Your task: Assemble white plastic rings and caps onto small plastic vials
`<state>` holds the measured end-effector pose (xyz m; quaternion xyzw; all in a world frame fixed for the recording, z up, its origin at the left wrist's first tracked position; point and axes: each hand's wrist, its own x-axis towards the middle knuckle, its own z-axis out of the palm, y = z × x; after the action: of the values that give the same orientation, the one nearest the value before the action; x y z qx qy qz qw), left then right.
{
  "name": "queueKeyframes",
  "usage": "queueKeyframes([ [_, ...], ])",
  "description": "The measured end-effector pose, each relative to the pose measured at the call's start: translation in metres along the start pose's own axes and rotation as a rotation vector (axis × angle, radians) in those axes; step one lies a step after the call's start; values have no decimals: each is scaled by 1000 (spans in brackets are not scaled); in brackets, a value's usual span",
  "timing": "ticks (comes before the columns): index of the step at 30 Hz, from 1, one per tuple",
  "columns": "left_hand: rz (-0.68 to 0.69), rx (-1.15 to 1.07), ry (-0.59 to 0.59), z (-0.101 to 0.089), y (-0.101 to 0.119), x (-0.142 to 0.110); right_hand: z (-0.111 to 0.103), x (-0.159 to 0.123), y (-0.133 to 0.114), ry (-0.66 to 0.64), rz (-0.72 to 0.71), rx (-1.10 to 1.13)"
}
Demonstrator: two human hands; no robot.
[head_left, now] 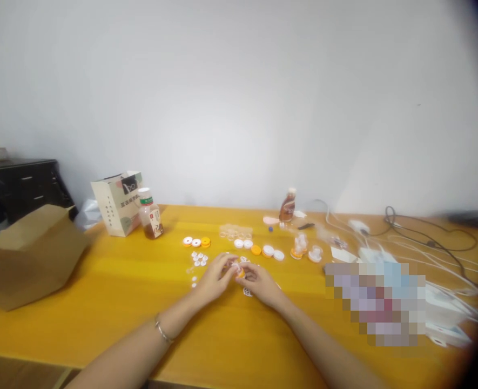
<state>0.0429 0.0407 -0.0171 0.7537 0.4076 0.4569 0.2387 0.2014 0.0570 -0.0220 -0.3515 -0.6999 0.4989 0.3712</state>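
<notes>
In the middle of the table, my left hand [215, 279] and my right hand [260, 283] meet around a small orange-and-white plastic piece [241, 273]. Fingers of both hands are closed on it, hiding much of its shape. White openwork pieces [247, 292] lie partly under my right hand. To the left are several small white plastic parts [199, 259]. Beyond my hands runs a row of round white caps [243, 244] and an orange cap [255, 250]. More white and orange discs [196, 243] sit farther left, with clear plastic cups [234, 233] behind.
Clear pieces on orange and white bases [299, 246] stand right of the row. A brown bottle [288, 205] is at the back, a labelled bottle [151, 214] and paper bag [119, 205] back left. A brown bag [32, 256] lies left; cables [429, 243] and a blurred-out patch are right.
</notes>
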Motion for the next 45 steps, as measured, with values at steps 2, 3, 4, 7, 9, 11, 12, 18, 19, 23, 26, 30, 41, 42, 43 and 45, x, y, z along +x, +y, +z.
queueKeyframes([
  [2,-1,2,-13,-1,0,-1,1,0,-1,19,14,5],
  [3,-7,0,-17,-2,0,-2,1,0,-2,38,19,11],
  [4,-17,-6,-17,-3,0,-2,1,0,-2,58,21,18],
  [7,-49,-28,-3,-6,-2,0,2,0,-3,83,16,35],
  [9,-63,-34,7,-7,-4,1,2,0,-3,80,-2,30],
  [11,-78,-43,18,-6,-5,1,2,0,-1,80,-33,3],
  [12,-86,-45,25,-5,-5,1,2,0,0,82,-52,-20],
  [18,-95,-27,51,-4,0,-1,2,-4,-1,116,-174,-309],
  [19,-88,-25,53,-4,2,-2,2,-4,-3,117,-191,-361],
  [23,-21,21,63,-5,8,-3,1,-7,-8,131,-275,-506],
  [26,-31,64,89,-4,10,-4,3,-9,-9,155,-330,-573],
  [30,-103,126,121,-4,8,-4,8,-12,-8,145,-390,-639],
  [41,121,-54,-5,-14,16,1,2,-8,-19,135,-202,-288],
  [42,129,-94,-37,-16,16,2,2,-8,-18,96,-149,-185],
  [43,132,-142,-74,-18,15,2,3,-7,-18,51,-95,-67],
  [45,129,-256,-149,-20,15,2,4,-5,-15,5,-6,165],
])
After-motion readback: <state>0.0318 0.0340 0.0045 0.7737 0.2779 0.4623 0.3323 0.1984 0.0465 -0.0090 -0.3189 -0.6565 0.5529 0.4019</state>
